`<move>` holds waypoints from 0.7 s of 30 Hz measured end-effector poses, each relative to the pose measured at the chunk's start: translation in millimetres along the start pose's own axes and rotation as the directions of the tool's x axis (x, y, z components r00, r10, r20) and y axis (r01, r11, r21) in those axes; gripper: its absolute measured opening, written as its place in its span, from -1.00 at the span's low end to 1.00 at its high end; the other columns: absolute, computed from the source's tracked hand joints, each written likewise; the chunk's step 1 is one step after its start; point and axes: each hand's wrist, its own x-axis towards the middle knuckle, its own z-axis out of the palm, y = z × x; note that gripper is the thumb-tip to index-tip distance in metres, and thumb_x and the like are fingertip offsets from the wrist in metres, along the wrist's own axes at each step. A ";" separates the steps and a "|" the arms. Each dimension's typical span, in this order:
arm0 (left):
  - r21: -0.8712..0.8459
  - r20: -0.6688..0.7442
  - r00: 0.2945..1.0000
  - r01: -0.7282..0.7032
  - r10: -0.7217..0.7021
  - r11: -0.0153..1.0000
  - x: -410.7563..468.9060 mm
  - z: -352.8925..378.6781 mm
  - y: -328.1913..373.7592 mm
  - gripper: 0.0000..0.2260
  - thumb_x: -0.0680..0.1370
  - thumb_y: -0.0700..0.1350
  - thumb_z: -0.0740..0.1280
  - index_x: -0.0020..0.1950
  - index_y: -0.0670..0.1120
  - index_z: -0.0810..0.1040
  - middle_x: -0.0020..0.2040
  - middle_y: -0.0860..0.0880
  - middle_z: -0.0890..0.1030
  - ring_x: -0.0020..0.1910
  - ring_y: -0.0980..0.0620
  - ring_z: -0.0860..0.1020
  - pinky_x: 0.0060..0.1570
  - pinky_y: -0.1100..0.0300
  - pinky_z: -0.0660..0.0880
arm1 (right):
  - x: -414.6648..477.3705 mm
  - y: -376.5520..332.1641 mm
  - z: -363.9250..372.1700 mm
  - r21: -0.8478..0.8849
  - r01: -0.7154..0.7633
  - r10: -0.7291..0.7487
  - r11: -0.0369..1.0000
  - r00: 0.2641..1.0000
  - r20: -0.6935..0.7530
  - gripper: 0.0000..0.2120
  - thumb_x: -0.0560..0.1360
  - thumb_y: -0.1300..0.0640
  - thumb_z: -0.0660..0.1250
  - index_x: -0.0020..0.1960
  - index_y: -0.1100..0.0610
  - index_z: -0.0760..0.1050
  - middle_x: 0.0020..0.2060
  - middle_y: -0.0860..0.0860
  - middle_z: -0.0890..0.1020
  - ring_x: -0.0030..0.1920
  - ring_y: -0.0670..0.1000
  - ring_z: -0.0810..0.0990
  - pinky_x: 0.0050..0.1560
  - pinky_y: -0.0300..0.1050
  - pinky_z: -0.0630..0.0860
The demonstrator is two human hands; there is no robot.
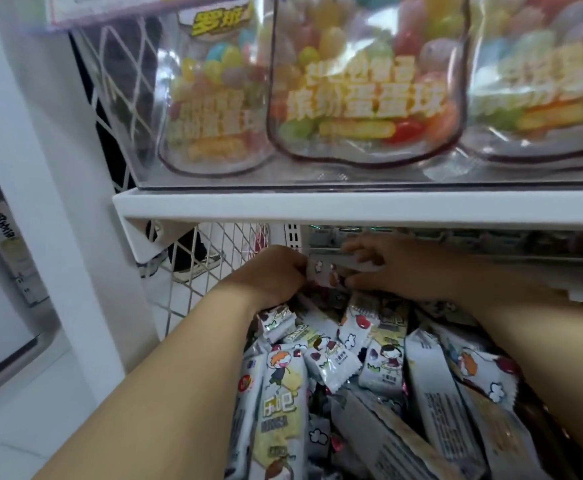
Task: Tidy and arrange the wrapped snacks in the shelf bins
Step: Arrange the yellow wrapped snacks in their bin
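Note:
A lower shelf bin holds a loose heap of several white wrapped snacks with cartoon prints. At the back of the heap, under the shelf edge, both hands meet on one white snack packet. My left hand grips its left end with curled fingers. My right hand pinches its right side between thumb and fingers. Both forearms reach in over the pile and hide part of it.
A white shelf board crosses just above my hands. On it stand clear bags of coloured candy balls. A white wire mesh side panel closes the bin on the left, beside a white post.

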 end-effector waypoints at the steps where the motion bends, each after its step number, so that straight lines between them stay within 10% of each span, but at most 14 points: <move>1: -0.024 0.008 1.000 0.008 -0.008 1.000 0.5 0.3 -0.4 -0.77 0.58 -0.23 0.22 -0.01 -0.02 0.65 -0.11 0.04 0.65 -0.14 0.18 0.59 -0.27 0.45 0.42 | 0.7 0.2 2.3 0.006 -0.021 0.021 1.000 1.000 0.004 -0.45 0.47 -0.15 0.32 0.41 -0.10 0.28 0.28 -0.08 0.47 0.21 -0.05 0.46 0.17 -0.18 0.37; 11: -0.148 -0.102 0.992 0.055 -0.070 0.987 23.1 2.2 -9.1 -0.70 0.56 -0.31 0.28 0.27 -0.09 0.54 0.18 -0.03 0.59 -0.17 0.24 0.52 -0.38 0.53 0.42 | -8.2 26.3 -3.6 0.226 0.003 0.005 0.974 0.999 -0.034 -0.75 0.33 0.02 0.51 -0.04 -0.13 0.55 -0.05 -0.16 0.64 0.01 -0.11 0.59 0.16 -0.06 0.47; 16: 0.107 -0.003 0.997 0.073 -0.073 0.992 27.2 -0.6 -3.0 -0.69 0.59 -0.27 0.24 0.30 -0.05 0.53 0.32 -0.01 0.51 0.23 0.03 0.49 0.10 0.32 0.33 | -11.7 27.1 -4.3 0.287 0.016 0.003 0.958 0.998 -0.064 -0.81 0.39 0.09 0.47 -0.08 -0.10 0.50 -0.11 -0.15 0.63 -0.08 -0.17 0.58 -0.02 -0.25 0.47; 21: 0.293 0.047 0.998 0.033 -0.049 0.955 28.7 -0.1 1.4 -0.72 0.62 -0.22 0.21 0.29 -0.02 0.55 0.32 0.04 0.51 0.29 0.06 0.45 0.18 0.33 0.28 | -11.4 23.9 -1.2 0.276 0.011 0.040 0.961 0.983 -0.180 -0.86 0.46 0.09 0.40 -0.01 -0.04 0.48 -0.12 -0.19 0.58 -0.15 -0.29 0.49 -0.21 -0.45 0.33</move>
